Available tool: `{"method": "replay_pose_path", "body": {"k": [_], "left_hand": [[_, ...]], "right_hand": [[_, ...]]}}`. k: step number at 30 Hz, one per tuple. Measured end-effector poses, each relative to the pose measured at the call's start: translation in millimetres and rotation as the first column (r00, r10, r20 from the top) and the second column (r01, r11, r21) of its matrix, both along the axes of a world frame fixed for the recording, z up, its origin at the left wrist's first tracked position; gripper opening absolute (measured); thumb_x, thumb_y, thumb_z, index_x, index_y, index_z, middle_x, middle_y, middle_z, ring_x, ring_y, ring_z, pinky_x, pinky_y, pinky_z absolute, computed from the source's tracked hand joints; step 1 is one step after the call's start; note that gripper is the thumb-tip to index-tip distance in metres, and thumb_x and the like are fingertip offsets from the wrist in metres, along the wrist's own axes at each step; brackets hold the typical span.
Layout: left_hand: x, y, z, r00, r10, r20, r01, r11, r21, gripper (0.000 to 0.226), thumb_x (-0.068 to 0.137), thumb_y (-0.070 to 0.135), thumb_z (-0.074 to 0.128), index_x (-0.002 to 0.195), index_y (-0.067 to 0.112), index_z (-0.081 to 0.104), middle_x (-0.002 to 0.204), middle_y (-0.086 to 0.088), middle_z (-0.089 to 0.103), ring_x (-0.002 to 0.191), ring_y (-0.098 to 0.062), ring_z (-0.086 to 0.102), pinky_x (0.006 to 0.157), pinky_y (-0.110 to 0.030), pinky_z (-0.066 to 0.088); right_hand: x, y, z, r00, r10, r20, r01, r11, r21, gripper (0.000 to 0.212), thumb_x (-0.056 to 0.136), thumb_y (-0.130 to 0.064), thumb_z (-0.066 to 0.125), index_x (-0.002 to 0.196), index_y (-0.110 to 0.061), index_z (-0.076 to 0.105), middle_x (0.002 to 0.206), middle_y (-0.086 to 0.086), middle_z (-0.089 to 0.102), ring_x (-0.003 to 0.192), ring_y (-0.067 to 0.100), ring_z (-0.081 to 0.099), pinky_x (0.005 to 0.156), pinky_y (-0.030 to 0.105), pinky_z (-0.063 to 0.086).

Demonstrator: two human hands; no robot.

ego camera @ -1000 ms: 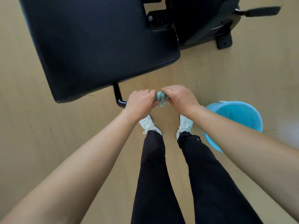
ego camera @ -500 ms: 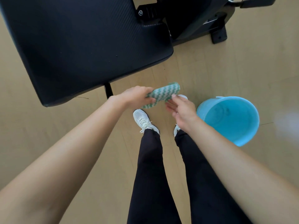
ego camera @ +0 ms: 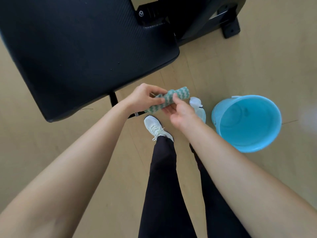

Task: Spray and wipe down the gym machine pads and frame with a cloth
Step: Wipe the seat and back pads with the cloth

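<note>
Nearest the camera: two bare forearms reach forward over black trouser legs (ego camera: 163,177). Floor (ego camera: 51,143) is pale wood-look planking, matte, seams running diagonally.

Below the hands: one white laced shoe (ego camera: 155,127) on the floor; a second white shoe (ego camera: 199,109) shows partly behind the right wrist.

Left hand (ego camera: 143,97): fingers curled, thumb and fingers pinching the near end of the cloth (ego camera: 169,98). Cloth is rolled into a short tube, teal-and-white zigzag weave, tilted up toward the right. Right hand (ego camera: 181,113): palm up and mostly spread under the cloth, thumb pressed against the roll's middle. Cloth is held in the air between both hands, clear of floor and machine.

Right of the hands, near but apart: light blue bucket (ego camera: 247,122) standing upright on the floor, inside blue; whether it holds water I cannot tell.

Beyond and left of the hands: large black textured pad (ego camera: 77,48) of the gym machine, a few light specks on its surface. A black frame tube (ego camera: 113,99) descends under the pad's near edge. Farther right: black frame foot (ego camera: 230,30) resting on the floor.
</note>
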State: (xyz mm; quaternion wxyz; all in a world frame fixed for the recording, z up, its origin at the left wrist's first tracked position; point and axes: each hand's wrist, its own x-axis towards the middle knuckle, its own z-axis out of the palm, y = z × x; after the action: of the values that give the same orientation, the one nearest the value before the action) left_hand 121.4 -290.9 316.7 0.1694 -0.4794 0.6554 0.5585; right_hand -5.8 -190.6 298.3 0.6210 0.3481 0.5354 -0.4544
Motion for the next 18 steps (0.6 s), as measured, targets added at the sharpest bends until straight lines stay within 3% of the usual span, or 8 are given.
{"method": "replay_pose_path", "body": {"k": [2, 5, 8, 11, 14, 18], "left_hand": [[-22.6, 2.2, -2.9, 0.998, -0.052, -0.029, 0.053, 0.998, 0.018, 0.034, 0.101, 0.035, 0.065, 0.134, 0.030, 0.069, 0.125, 0.013, 0.072, 0.107, 0.001, 0.065, 0.100, -0.026, 0.052], [-51.6, 1.8, -8.8, 0.991, -0.131, -0.013, 0.131, 0.991, -0.017, 0.035, 0.105, 0.027, 0.058, 0.139, 0.026, 0.065, 0.126, 0.011, 0.070, 0.094, 0.010, 0.055, 0.085, -0.019, 0.045], [-56.0, -1.6, -14.4, 0.980, -0.198, 0.018, 0.199, 0.980, -0.027, 0.038, 0.104, 0.024, 0.061, 0.142, 0.026, 0.063, 0.136, 0.008, 0.067, 0.120, -0.004, 0.059, 0.087, -0.010, 0.036], [-35.2, -6.2, -6.4, 0.965, -0.257, 0.046, 0.258, 0.965, -0.032, 0.042, 0.100, 0.027, 0.066, 0.142, 0.027, 0.063, 0.135, 0.008, 0.068, 0.124, -0.009, 0.060, 0.093, -0.015, 0.039], [2.5, -13.3, 8.8, 0.953, -0.283, 0.107, 0.288, 0.957, -0.032, 0.041, 0.097, 0.028, 0.071, 0.137, 0.027, 0.067, 0.126, 0.008, 0.073, 0.115, -0.011, 0.065, 0.094, -0.025, 0.050], [44.2, -10.5, 23.8, 0.956, -0.228, 0.183, 0.240, 0.970, -0.041, 0.036, 0.095, 0.025, 0.073, 0.131, 0.031, 0.071, 0.089, 0.022, 0.071, 0.072, 0.015, 0.062, 0.056, -0.005, 0.039]], "right_hand": [[-15.0, 1.3, -6.0, 0.998, -0.046, -0.036, 0.046, 0.999, -0.001, 0.022, 0.104, -0.022, 0.058, 0.106, -0.001, 0.065, 0.104, 0.017, 0.073, 0.088, 0.026, 0.072, 0.074, 0.038, 0.059], [-31.8, 5.5, -15.5, 0.991, -0.098, -0.089, 0.099, 0.995, 0.008, 0.022, 0.105, -0.021, 0.057, 0.105, 0.000, 0.065, 0.106, 0.018, 0.072, 0.090, 0.027, 0.072, 0.079, 0.041, 0.059], [-24.9, 9.3, -17.2, 0.987, -0.118, -0.114, 0.118, 0.993, -0.002, 0.024, 0.104, -0.017, 0.059, 0.119, 0.002, 0.065, 0.116, 0.019, 0.072, 0.093, 0.026, 0.073, 0.076, 0.036, 0.062], [5.3, 9.7, -6.7, 0.994, -0.074, -0.079, 0.074, 0.997, -0.007, 0.014, 0.104, -0.016, 0.058, 0.108, -0.005, 0.066, 0.118, 0.018, 0.072, 0.097, 0.025, 0.073, 0.075, 0.032, 0.063], [43.0, 9.4, 9.4, 0.999, -0.041, 0.028, 0.042, 0.998, -0.035, 0.014, 0.104, -0.014, 0.057, 0.107, -0.004, 0.066, 0.128, 0.022, 0.069, 0.117, 0.032, 0.069, 0.095, 0.039, 0.058], [75.4, 8.5, 28.0, 0.990, 0.003, 0.139, 0.008, 0.997, -0.083, 0.014, 0.105, -0.010, 0.054, 0.108, -0.002, 0.065, 0.130, 0.024, 0.066, 0.123, 0.037, 0.064, 0.099, 0.043, 0.055]]}}
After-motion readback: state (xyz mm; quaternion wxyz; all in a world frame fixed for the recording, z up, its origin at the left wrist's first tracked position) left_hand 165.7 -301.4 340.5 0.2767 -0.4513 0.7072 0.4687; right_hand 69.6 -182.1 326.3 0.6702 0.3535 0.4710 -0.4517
